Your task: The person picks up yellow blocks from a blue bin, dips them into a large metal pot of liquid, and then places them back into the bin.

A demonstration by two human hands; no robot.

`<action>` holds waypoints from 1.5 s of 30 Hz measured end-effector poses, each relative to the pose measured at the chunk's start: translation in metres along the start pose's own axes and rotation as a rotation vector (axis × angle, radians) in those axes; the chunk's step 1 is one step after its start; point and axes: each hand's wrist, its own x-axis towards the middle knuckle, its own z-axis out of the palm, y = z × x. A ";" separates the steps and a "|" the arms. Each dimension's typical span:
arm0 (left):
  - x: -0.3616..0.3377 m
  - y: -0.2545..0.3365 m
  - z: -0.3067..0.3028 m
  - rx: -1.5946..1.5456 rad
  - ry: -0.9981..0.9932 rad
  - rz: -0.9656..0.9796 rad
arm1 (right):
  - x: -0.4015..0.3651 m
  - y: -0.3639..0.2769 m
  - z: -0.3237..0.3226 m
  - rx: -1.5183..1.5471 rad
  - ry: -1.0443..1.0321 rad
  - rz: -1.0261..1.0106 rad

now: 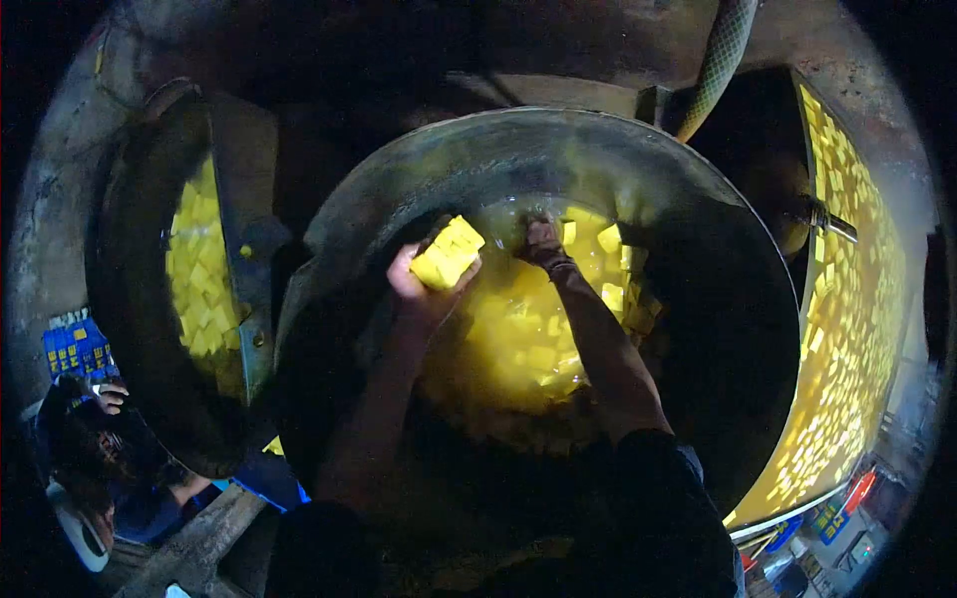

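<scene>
My left hand (407, 274) is wrapped round a small stack of yellow blocks (449, 251), which look like dyed tofu, and holds them above the liquid. My right hand (543, 246) is low over the cloudy yellow liquid, just right of the stack. Its fingers are in shadow, so whether it grips anything is hidden. More yellow blocks (610, 239) float or lie in the liquid beside and below it. Both arms reach into a large round metal vat (478, 140), whose right and lower inside lies in deep shadow.
A vat (234, 239) on the left and a wide tank (882, 299) on the right also hold many yellow blocks. A hose (725, 60) hangs at the back. Another person (85, 439) is at lower left beside blue crates (78, 347). A metal shaft (837, 226) juts out on the right.
</scene>
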 end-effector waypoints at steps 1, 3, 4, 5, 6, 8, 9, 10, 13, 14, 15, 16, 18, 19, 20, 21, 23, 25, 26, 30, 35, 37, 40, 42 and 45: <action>0.003 0.003 -0.003 -0.113 -0.053 -0.054 | -0.001 0.000 -0.001 0.020 -0.121 0.013; 0.008 -0.019 -0.009 -0.618 0.026 -0.303 | -0.010 -0.008 0.006 0.072 -0.118 0.039; 0.011 -0.008 -0.010 -0.623 0.037 -0.299 | -0.011 -0.025 -0.005 0.070 -0.123 0.027; 0.014 0.014 -0.010 -0.959 -0.022 -0.461 | -0.008 -0.049 -0.027 0.153 -0.406 0.112; 0.015 0.036 -0.011 -1.295 -0.087 -0.617 | -0.007 -0.076 -0.048 0.232 -0.689 0.196; 0.018 0.062 -0.009 -1.314 -0.064 -0.665 | -0.021 -0.137 -0.079 0.135 -0.576 0.184; 0.017 0.074 -0.008 -1.313 -0.077 -0.665 | -0.038 -0.148 -0.070 0.200 -0.441 0.071; 0.016 0.090 -0.009 -1.310 -0.087 -0.664 | -0.056 -0.153 -0.049 0.268 -0.307 -0.044; -0.002 0.141 -0.020 -1.334 -0.136 -0.652 | -0.081 -0.173 -0.016 0.214 -0.191 -0.107; -0.013 0.156 -0.028 -1.331 -0.148 -0.601 | -0.076 -0.175 -0.021 0.296 -0.222 -0.143; -0.024 0.177 -0.040 -1.346 -0.214 -0.431 | -0.080 -0.175 -0.007 0.113 0.050 -0.312; -0.041 0.187 -0.058 -1.486 -0.168 -0.469 | -0.078 -0.178 -0.006 0.133 0.041 -0.369; -0.070 0.213 -0.087 -1.371 -0.125 -0.280 | -0.074 -0.170 -0.011 0.204 -0.094 -0.441; -0.091 0.191 -0.106 -1.388 0.014 -0.391 | -0.069 -0.164 -0.022 0.222 -0.160 -0.471; -0.116 0.181 -0.126 -1.350 0.144 -0.419 | -0.073 -0.148 -0.027 0.494 -0.470 -0.286; -0.136 0.233 -0.138 -1.361 0.261 -0.409 | -0.074 -0.141 -0.031 0.746 -0.782 -0.071; -0.194 0.233 -0.192 -1.254 0.298 -0.149 | -0.052 -0.186 -0.102 0.497 -1.012 0.373; -0.221 0.225 -0.227 -1.303 0.415 0.035 | -0.043 -0.231 -0.157 0.806 -0.915 0.506; -0.240 0.221 -0.243 -1.301 0.485 0.082 | -0.039 -0.263 -0.192 0.781 -0.932 0.497; -0.283 0.218 -0.292 -1.269 0.713 0.247 | -0.029 -0.419 -0.276 1.067 -0.627 -0.122; -0.317 0.116 -0.349 -1.376 0.757 0.144 | -0.032 -0.604 -0.268 0.873 -0.795 -0.425; -0.329 0.128 -0.354 -1.310 0.835 0.114 | -0.045 -0.659 -0.240 0.794 -0.808 -0.435; -0.349 0.105 -0.369 -1.328 0.861 0.095 | -0.068 -0.701 -0.170 1.077 -1.036 -0.221; -0.363 0.088 -0.386 -1.569 0.760 0.134 | -0.073 -0.708 -0.131 0.992 -0.984 -0.290; -0.386 0.060 -0.407 -1.727 0.812 0.093 | -0.087 -0.748 -0.116 0.753 -0.994 -0.322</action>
